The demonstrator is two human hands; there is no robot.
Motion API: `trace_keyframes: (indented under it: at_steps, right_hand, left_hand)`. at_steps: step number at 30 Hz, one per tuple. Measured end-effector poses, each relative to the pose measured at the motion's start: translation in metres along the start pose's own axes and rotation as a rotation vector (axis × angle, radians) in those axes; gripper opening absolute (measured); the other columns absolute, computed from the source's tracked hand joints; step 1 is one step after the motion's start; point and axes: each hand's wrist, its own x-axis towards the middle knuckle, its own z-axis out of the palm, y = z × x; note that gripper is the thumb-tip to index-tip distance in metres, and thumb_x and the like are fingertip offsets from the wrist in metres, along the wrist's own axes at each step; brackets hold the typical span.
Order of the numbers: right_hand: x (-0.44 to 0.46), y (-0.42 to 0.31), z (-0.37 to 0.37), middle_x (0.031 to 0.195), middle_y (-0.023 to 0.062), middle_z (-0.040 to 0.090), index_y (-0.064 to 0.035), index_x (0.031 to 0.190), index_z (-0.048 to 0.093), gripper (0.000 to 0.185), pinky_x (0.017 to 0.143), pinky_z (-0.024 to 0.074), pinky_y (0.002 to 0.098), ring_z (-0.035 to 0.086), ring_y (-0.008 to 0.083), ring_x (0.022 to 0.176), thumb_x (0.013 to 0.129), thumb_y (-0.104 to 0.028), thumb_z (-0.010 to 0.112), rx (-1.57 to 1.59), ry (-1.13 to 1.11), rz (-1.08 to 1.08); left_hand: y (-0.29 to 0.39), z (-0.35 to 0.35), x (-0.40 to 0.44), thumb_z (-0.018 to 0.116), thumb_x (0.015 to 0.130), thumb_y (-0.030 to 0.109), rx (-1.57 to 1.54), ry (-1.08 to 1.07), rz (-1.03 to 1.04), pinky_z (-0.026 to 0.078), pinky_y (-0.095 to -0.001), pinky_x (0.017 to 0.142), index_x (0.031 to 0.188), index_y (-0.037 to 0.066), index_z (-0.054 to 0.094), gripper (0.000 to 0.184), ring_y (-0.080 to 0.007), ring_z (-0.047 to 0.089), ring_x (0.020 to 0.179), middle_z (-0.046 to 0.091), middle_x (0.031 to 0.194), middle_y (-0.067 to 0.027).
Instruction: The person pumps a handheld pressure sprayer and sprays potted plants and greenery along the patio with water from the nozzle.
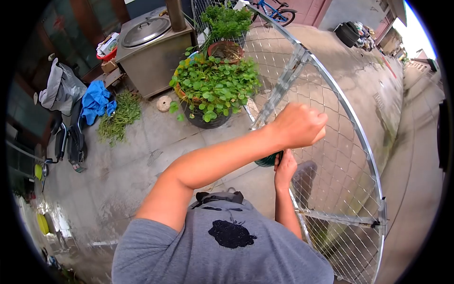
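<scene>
My left arm reaches across my body, and my left hand is a closed fist in front of the wire mesh panel; anything inside the fist is hidden. Just below it, my right hand has its fingers closed beside a dark green rounded object, which is mostly covered by my left forearm. What my right fingers grip is too small to tell. The panel has a curved metal frame and a diagonal metal bar above my left hand.
Potted green plants stand left of the panel, near a steel cabinet with a round lid. A scooter, a blue cloth and cut greenery are at the left. Behind the panel are a blue bicycle and tires.
</scene>
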Motion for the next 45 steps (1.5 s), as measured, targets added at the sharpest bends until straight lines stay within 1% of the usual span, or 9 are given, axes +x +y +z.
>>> trace_keyframes:
  at_steps: [8, 16, 19, 25, 31, 35, 37, 43, 45]
  right_hand:
    - [0.011, -0.009, -0.007, 0.063, -0.0026, 0.050, -0.0027, 0.078, 0.057, 0.039, 0.047, 0.0299, 0.0233, 0.041, 0.0038, 0.053, 0.106, -0.027, 0.046, 0.022, -0.076, -0.085]
    - [0.019, 0.009, -0.004, 0.060, -0.0026, 0.049, -0.0021, 0.075, 0.057, 0.043, 0.045, 0.0298, 0.0242, 0.041, 0.0048, 0.052, 0.106, -0.030, 0.047, -0.031, -0.006, 0.002]
    - [0.024, -0.003, -0.004, 0.060, -0.0016, 0.048, -0.0010, 0.074, 0.056, 0.043, 0.045, 0.0307, 0.0256, 0.042, 0.0063, 0.051, 0.106, -0.029, 0.048, -0.005, -0.034, 0.020]
    - [0.027, 0.016, -0.006, 0.059, -0.0002, 0.050, -0.0015, 0.074, 0.056, 0.043, 0.044, 0.0301, 0.0250, 0.042, 0.0062, 0.049, 0.106, -0.028, 0.047, -0.087, 0.005, -0.089]
    - [0.029, 0.011, -0.007, 0.061, -0.0009, 0.049, -0.0036, 0.077, 0.055, 0.044, 0.042, 0.0305, 0.0230, 0.040, 0.0054, 0.047, 0.107, -0.033, 0.043, 0.019, -0.090, 0.036]
    - [0.028, 0.002, -0.006, 0.062, -0.0005, 0.050, -0.0035, 0.079, 0.056, 0.045, 0.042, 0.0313, 0.0214, 0.041, 0.0048, 0.048, 0.108, -0.034, 0.040, 0.070, -0.148, -0.050]
    - [0.026, -0.004, -0.004, 0.063, -0.0021, 0.050, -0.0039, 0.077, 0.056, 0.040, 0.042, 0.0294, 0.0228, 0.040, 0.0041, 0.049, 0.107, -0.027, 0.042, 0.086, -0.124, -0.021]
    - [0.035, 0.015, -0.004, 0.062, -0.0005, 0.049, -0.0035, 0.079, 0.056, 0.045, 0.043, 0.0315, 0.0213, 0.040, 0.0057, 0.048, 0.108, -0.034, 0.040, 0.020, -0.131, 0.007]
    - [0.037, 0.008, -0.005, 0.062, -0.0014, 0.050, -0.0035, 0.079, 0.056, 0.043, 0.042, 0.0310, 0.0219, 0.040, 0.0047, 0.048, 0.107, -0.032, 0.042, 0.068, -0.105, 0.024]
  left_hand:
    - [-0.025, 0.044, -0.074, 0.063, 0.081, 0.021, -0.028, -0.065, -0.213, 0.052, -0.0430, 0.049, 0.073, 0.009, 0.055, 0.016, -0.0308, 0.065, 0.057, 0.058, 0.061, -0.0101]
    - [-0.009, 0.006, 0.007, 0.063, 0.079, 0.018, -0.052, 0.030, -0.067, 0.052, -0.0432, 0.050, 0.069, 0.008, 0.056, 0.016, -0.0325, 0.066, 0.057, 0.063, 0.064, -0.0125]
    - [-0.022, 0.023, -0.020, 0.063, 0.079, 0.018, -0.037, 0.076, -0.165, 0.052, -0.0435, 0.048, 0.069, 0.008, 0.055, 0.017, -0.0329, 0.065, 0.055, 0.062, 0.062, -0.0122]
    - [-0.037, 0.046, -0.056, 0.063, 0.081, 0.018, -0.037, -0.181, -0.119, 0.051, -0.0419, 0.047, 0.073, 0.010, 0.055, 0.014, -0.0305, 0.063, 0.054, 0.058, 0.060, -0.0088]
    - [-0.029, 0.026, -0.005, 0.063, 0.079, 0.020, -0.014, 0.040, -0.112, 0.052, -0.0449, 0.050, 0.073, 0.007, 0.056, 0.016, -0.0337, 0.064, 0.056, 0.062, 0.063, -0.0133]
    - [-0.032, 0.055, -0.064, 0.065, 0.081, 0.019, 0.015, -0.060, -0.174, 0.051, -0.0419, 0.048, 0.071, 0.008, 0.055, 0.018, -0.0304, 0.064, 0.055, 0.059, 0.061, -0.0109]
    - [-0.037, 0.051, -0.059, 0.065, 0.081, 0.018, 0.038, -0.116, -0.132, 0.051, -0.0415, 0.047, 0.070, 0.008, 0.055, 0.018, -0.0302, 0.064, 0.055, 0.060, 0.062, -0.0107]
    - [-0.021, 0.012, 0.018, 0.064, 0.081, 0.020, 0.053, -0.035, 0.007, 0.051, -0.0418, 0.047, 0.072, 0.009, 0.054, 0.017, -0.0298, 0.064, 0.055, 0.060, 0.062, -0.0092]
    - [-0.026, 0.026, -0.002, 0.063, 0.081, 0.020, 0.048, -0.002, -0.084, 0.051, -0.0417, 0.047, 0.072, 0.009, 0.054, 0.017, -0.0296, 0.064, 0.055, 0.060, 0.062, -0.0089]
